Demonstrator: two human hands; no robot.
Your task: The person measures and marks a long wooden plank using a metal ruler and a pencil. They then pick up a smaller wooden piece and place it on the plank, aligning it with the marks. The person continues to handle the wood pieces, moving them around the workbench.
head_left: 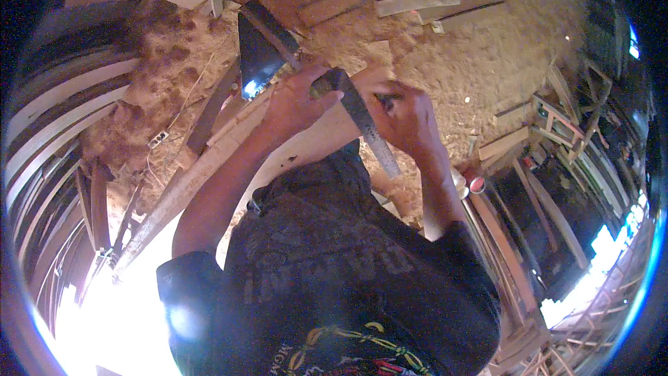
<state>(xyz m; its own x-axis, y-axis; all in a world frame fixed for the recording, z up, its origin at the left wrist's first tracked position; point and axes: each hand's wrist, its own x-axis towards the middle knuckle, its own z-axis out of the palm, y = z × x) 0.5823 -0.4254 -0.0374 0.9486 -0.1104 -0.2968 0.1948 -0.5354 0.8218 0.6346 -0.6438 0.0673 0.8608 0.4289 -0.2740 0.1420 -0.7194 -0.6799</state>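
Dark flat strip (369, 127) pales toward one end, left grip (300, 99) clamped on it, right grip (409, 117) unclear

Held strip (363, 117): probably metal, dull. Dark panel (256, 54): smooth, glossy. Shirt (320, 271): matt cloth. Board (417, 3): wood.

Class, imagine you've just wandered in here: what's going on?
A person in dark clothes is handling a narrow, mostly dark strip with a paler lower end. It slants between their two hands: the left hand has its thumb at one edge, while the right hand is curled on the other side; its exact grip is unclear. Beyond the left hand is a dark, shiny panel. Wooden pieces lie around on brown, sawdust-like litter.
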